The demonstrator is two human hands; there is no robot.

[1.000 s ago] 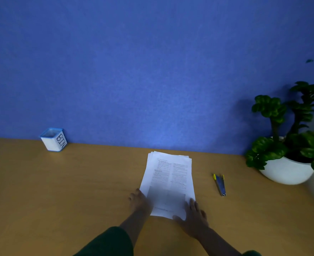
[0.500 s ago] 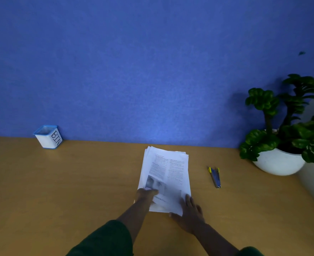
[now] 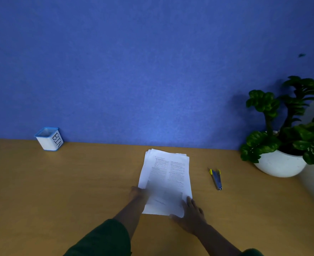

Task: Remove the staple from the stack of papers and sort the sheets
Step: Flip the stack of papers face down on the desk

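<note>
Item: stack of printed sheets, lying flat mid-desk, its far edges slightly fanned; our left hand meets its near-left edge (fingers blurred, so we cannot tell whether they lie flat or pinch), our right hand rests fingers-straight on the near-right corner. Accessories: blue-and-yellow remover just right of the stack and untouched, "BIN" cup well off to the left. Step, as we judge it: squaring the stack before unstapling, the staple itself too small to see; next we need the right hand to fetch the remover while the left pins the sheets.
</note>
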